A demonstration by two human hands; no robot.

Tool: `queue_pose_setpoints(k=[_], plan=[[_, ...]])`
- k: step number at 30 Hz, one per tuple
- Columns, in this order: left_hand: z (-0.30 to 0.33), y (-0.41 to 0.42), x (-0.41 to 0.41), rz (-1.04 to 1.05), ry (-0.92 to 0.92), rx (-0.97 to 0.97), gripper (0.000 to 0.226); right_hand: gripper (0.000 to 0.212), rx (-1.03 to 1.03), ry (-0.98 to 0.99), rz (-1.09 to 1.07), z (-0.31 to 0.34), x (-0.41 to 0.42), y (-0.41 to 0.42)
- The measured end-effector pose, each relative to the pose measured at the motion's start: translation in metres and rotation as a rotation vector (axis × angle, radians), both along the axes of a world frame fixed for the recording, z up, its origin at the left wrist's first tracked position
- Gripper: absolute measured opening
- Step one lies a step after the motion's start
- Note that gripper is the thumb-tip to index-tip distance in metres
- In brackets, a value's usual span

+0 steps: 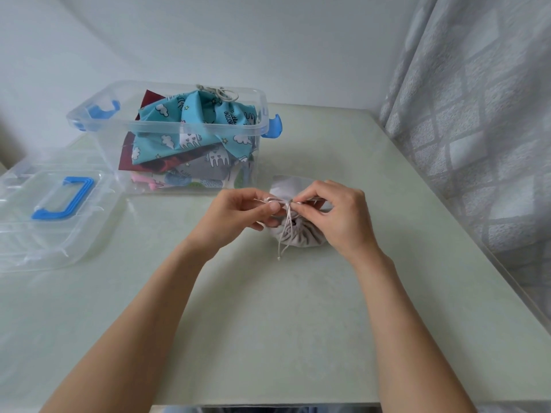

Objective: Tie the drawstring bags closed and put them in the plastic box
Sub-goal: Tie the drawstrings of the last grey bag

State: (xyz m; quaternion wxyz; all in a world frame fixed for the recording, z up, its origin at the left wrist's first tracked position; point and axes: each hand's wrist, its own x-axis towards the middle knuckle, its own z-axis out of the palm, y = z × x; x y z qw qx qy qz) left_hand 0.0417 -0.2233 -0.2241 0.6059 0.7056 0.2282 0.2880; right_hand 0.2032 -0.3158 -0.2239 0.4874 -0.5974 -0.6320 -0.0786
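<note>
While a clear plastic storage box (190, 126) with blue latches stands at the far left of the pale green tabletop (268, 323), its transparent lid (44, 234) with a blue handle lies flat just to the left of it, well apart from the hands. Inside the box sit several fabric bags, the topmost a turquoise drawstring bag (196, 126) printed with white clouds and animals, its cord bunched at the back rim. A grey patterned curtain (477, 129) hangs along the right edge of the table. Nothing stands between the hands and the box.

Near the box's front right corner, a small light grey cloth drawstring bag (293, 234) lies on the table between the two hands. Its gathered mouth faces the camera, and its body runs away toward the wall. The left hand (238, 213) pinches a loop of the off-white drawstring cord (284, 228) between thumb and fingertips, fingers curled narrowly. The right hand (337, 216) pinches the cord at the knot above the puckered opening, its other fingers curled over the bag. Two loose cord ends trail down toward the near edge of the table.
</note>
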Motion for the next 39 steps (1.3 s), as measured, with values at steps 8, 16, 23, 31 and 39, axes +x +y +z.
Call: queue_pose_setpoints(k=[8,16,23,31,39], plan=[[-0.003,-0.002,0.005,0.147,-0.048,0.037,0.006,0.014,-0.07,0.154,0.082,0.004,-0.002,-0.004],[-0.003,0.003,0.002,0.157,-0.057,0.022,0.02,0.016,0.069,-0.008,-0.011,0.018,0.015,-0.01],[-0.002,0.007,-0.001,0.16,-0.05,0.043,0.023,0.017,-0.023,-0.001,-0.061,0.012,0.028,-0.013],[-0.015,0.016,0.0,0.263,0.099,0.203,0.024,0.015,-0.137,0.131,0.004,0.012,0.027,-0.02],[-0.002,0.009,-0.007,0.1,0.037,0.102,0.007,0.017,-0.252,0.35,0.076,0.013,0.041,-0.024]])
